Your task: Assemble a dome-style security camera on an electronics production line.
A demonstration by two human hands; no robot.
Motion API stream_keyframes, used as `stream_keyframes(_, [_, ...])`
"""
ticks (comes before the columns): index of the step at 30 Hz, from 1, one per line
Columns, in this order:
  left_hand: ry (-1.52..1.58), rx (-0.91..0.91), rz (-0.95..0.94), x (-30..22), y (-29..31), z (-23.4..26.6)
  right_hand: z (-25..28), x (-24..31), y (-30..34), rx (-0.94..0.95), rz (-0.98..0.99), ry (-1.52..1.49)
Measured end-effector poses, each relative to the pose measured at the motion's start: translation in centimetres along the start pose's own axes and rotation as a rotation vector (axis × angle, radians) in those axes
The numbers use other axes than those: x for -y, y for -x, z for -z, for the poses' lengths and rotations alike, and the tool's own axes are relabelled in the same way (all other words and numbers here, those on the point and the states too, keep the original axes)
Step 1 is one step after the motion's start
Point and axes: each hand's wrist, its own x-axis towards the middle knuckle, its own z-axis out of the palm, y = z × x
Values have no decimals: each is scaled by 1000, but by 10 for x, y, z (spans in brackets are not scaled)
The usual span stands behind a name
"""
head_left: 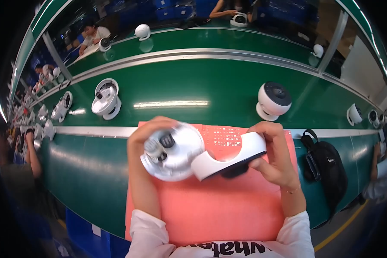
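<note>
My left hand [148, 131] is closed round the far left edge of a white, round camera housing [182, 148], which is slightly blurred. Its open side faces up and shows black and grey parts inside. In my right hand [273, 152], the thumb and fingers grip a white camera base [230, 160] with a curved cut-out and a dark underside. The base is tilted, and its left end is close to the housing; whether they touch I cannot tell. Both pieces are held above a pink mat [202, 206].
A conveyor belt [176, 86] beyond the mat carries an open camera housing on a base [106, 99] and a closed white camera [273, 99]. Small round pieces [228, 136] lie in rows on the mat. A black bag [327, 167] lies at right. Other people sit nearby.
</note>
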Motion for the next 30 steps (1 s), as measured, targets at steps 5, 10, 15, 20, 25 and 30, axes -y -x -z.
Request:
stream_keyframes(5, [43, 1225, 247, 2, -41, -67, -32, 21, -8, 327, -421, -215])
stream_keyframes(10, [-78, 745, 245, -29, -30, -59, -27, 12, -15, 452, -216, -99])
stream_keyframes(15, [-390, 116, 263, -75, 20, -36, -26, 16, -18, 455, -215, -110])
stream_keyframes(20, [-406, 106, 249, -86, 100, -23, -63, 20, -15, 262, -447, -81])
stream_keyframes(25, [-632, 113, 218, -100, 104, -31, -70, 12, -17, 221, -403, 98])
stream_keyframes(30, [-733, 225, 423, -102, 91, -14, -69, -3, -21, 204, -295, 429])
